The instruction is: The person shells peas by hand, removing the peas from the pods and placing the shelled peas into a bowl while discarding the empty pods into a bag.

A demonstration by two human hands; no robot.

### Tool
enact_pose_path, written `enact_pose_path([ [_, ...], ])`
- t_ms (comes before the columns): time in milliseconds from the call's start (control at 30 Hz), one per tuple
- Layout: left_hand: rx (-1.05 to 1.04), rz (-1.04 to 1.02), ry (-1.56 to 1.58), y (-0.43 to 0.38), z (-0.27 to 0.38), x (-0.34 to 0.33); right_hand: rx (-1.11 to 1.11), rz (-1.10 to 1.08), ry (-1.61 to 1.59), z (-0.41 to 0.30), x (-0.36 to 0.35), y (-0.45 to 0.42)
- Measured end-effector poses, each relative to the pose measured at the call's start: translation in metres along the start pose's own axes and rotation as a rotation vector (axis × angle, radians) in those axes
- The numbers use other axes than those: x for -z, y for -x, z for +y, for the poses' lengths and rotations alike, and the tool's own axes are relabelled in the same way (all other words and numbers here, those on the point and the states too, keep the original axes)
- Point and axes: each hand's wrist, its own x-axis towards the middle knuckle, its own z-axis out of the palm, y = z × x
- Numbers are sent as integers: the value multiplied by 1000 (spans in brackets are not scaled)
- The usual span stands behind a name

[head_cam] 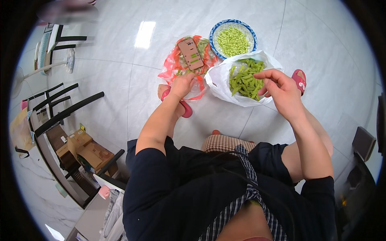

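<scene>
A white plastic bag (214,76) stands rolled open on the floor, holding many green soybean pods (245,79). Above its right side hovers my right hand (283,92), fingers apart and curled, with no pod visible between them. My left hand (182,84) is over the near part of a red-and-clear plastic bag (169,67); its fingertips point down, and what they hold, if anything, is hidden. Bits of green show beside those fingers. Behind the white bag sits a blue-rimmed bowl (213,45) with shelled green beans (232,41) in it.
A smartphone (191,54) with a lit screen lies on the red-and-clear bag. My feet wear red slippers (299,82) on either side of the bags. Beneath me is a checked stool (226,144). Left are dark chair legs (72,113), cardboard boxes (93,150) and a fan (45,70).
</scene>
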Motion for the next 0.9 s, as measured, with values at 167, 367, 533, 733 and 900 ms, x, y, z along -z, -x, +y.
enact_pose_path([
  [167, 252, -561, 89, 32, -3, -37, -3, -6, 10, 4, 1, 0],
  [367, 690, -335, 117, 37, -36, -80, -29, -1, 11, 3, 0, 3],
  [533, 813, 6, 39, 10, -32, -77, -45, -5, -2, 2, -2, 3],
  [733, 827, -58, -112, -9, -34, -93, -16, -27, 69, 6, -3, 1],
  [900, 746, -13, -73, 9, -67, -92, -6, -1, 96, -1, -4, 1],
])
